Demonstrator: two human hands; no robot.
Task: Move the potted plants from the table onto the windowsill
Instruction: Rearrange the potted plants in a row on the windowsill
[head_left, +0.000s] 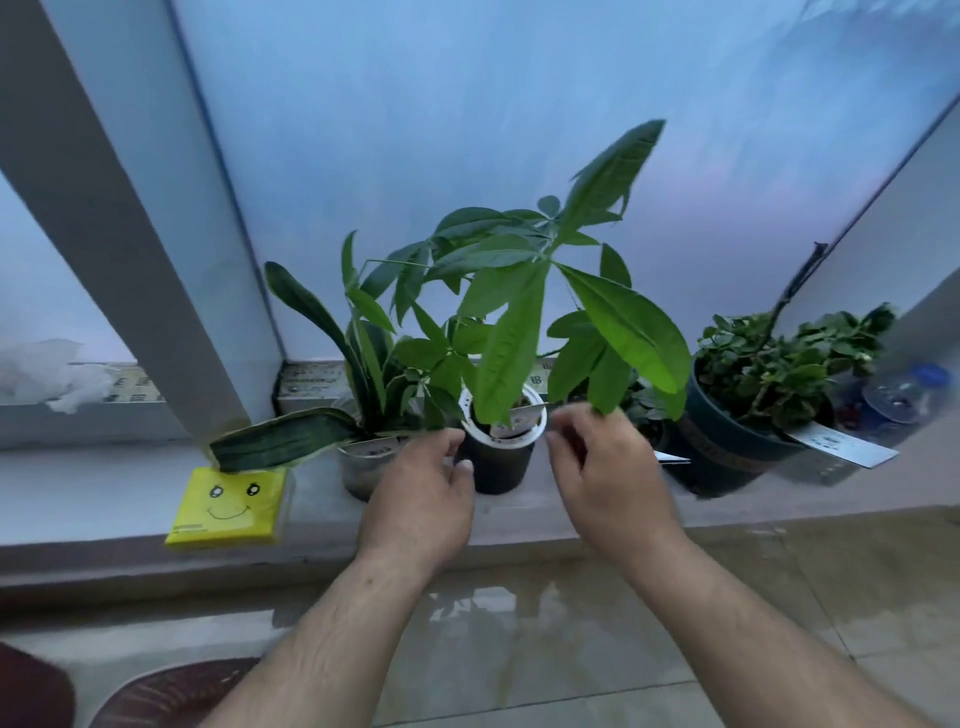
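Three pots on the windowsill, a fourth barely seen

Along the windowsill (78, 499), a snake plant (332, 332), a black pot (496, 462) near the front edge, and a dark green pot (727, 447) stood; the left hand (421, 499) touched the black pot, fingers curled, the right hand (608, 478) hovered beside, holding nothing; no table showed.
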